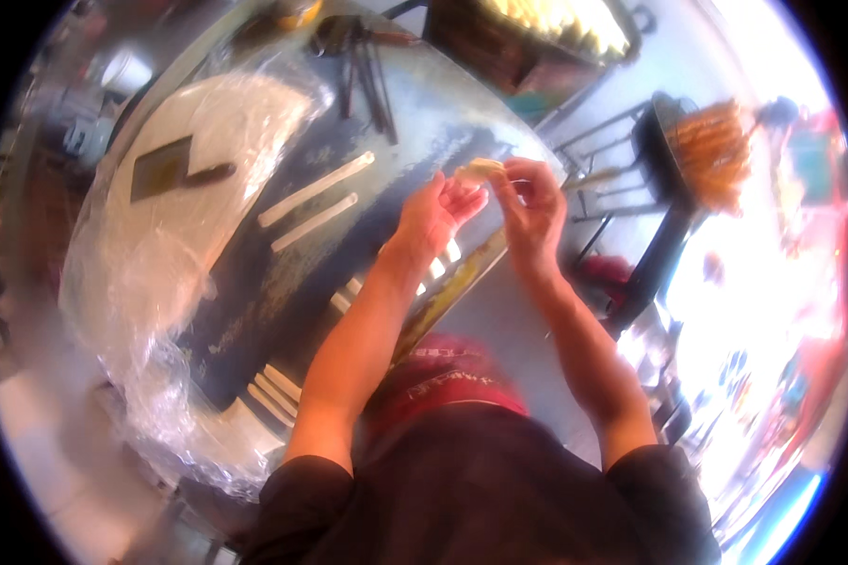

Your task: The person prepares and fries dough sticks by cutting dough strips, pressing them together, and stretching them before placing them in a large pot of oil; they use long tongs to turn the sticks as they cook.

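Observation:
Above the far right part of the table, a short, pale strip of dough (482,168) is pinched in the fingers of my right hand (533,201). My left hand (442,212) is turned palm up beside it, fingers curled, with the dough's left end at its fingertips; whether it grips that end is not clear. Two long dough strips (318,189) lie apart on the dark, flour-dusted table (254,296). Several shorter strips (275,392) lie in a row near the table's front edge, partly hidden by my left forearm.
On the left, plastic film (162,395) covers a large dough slab (184,106), with a dough cutter (162,169) on top. Metal tongs or sticks (371,85) lie at the back. Golden fried dough sticks (710,155) fill a dark basket or pan (657,155) at right. A large vessel (509,56) stands beyond.

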Motion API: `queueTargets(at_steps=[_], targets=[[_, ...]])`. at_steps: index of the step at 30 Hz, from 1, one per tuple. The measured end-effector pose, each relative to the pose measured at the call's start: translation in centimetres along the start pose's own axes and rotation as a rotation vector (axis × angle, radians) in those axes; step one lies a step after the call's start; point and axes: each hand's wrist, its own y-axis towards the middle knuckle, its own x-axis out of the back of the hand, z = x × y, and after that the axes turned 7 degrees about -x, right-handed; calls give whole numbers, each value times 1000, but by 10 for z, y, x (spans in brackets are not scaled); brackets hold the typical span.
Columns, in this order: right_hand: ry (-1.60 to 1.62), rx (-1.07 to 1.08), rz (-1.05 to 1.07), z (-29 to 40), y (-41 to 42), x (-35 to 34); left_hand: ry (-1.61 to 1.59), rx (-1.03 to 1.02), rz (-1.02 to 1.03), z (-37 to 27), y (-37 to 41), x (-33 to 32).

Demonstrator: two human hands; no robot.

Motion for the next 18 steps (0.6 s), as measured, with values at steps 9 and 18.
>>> queueTargets(at_steps=[9,18], targets=[[61,-62,320,20,-77,-59,-180,-483,-302,-44,-95,85],[508,-415,524,-8,-120,-162,-296,-973,-694,-166,-227,185]])
